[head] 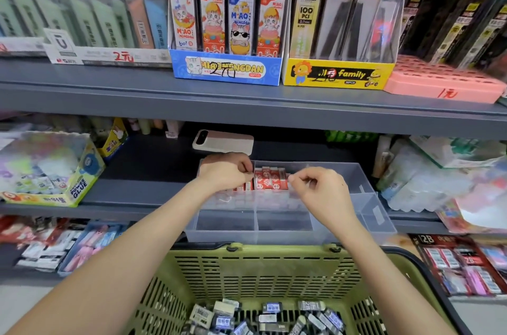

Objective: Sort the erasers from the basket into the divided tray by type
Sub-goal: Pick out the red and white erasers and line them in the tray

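Bright, even overhead light, with shadow in the recess behind the left hand (227, 171) and right hand (321, 189). Red erasers (270, 181) between them look sharp. Far to either side the picture smears, and the shelf (247, 100) edge bows.

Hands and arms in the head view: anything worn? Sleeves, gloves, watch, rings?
Nothing worn that shows. Left hand and right hand: no gloves, no rings visible. Left forearm and right forearm are bare to the frame edge: no sleeve, watch or bracelet.

The basket (247, 274) is nearest to me, loose erasers (274, 315) in it. Behind it the divided tray (367, 211) stands on the shelf (153, 167), a row of erasers (270, 180) in a rear compartment. Behind the tray lies a phone (223, 141).
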`<action>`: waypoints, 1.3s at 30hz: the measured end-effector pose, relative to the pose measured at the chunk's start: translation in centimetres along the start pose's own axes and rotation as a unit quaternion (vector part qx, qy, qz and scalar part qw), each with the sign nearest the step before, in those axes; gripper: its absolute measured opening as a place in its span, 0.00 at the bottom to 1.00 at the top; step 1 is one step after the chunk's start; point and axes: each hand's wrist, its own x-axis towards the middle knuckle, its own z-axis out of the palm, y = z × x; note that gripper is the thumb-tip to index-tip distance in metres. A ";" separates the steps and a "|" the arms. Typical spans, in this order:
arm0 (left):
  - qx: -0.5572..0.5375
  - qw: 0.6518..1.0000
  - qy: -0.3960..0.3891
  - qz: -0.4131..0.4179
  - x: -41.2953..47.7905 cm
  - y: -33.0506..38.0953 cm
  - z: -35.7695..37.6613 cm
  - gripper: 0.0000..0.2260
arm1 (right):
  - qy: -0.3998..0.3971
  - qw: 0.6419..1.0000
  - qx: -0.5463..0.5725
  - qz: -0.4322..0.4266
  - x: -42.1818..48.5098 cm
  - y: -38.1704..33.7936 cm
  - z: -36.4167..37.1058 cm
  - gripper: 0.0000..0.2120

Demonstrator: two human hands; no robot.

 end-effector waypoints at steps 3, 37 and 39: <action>-0.001 1.000 -0.001 -0.007 0.0 0.2 -0.2 0.08 | 0.001 1.000 0.009 0.006 0.2 0.2 0.0 0.09; -0.061 0.975 0.143 0.157 -2.8 -3.7 -0.4 0.09 | -0.152 0.944 0.277 0.095 5.0 -3.0 3.9 0.13; 0.032 0.968 0.152 0.197 -3.6 -4.4 0.6 0.12 | -0.121 0.962 0.237 0.070 5.3 -3.1 4.5 0.11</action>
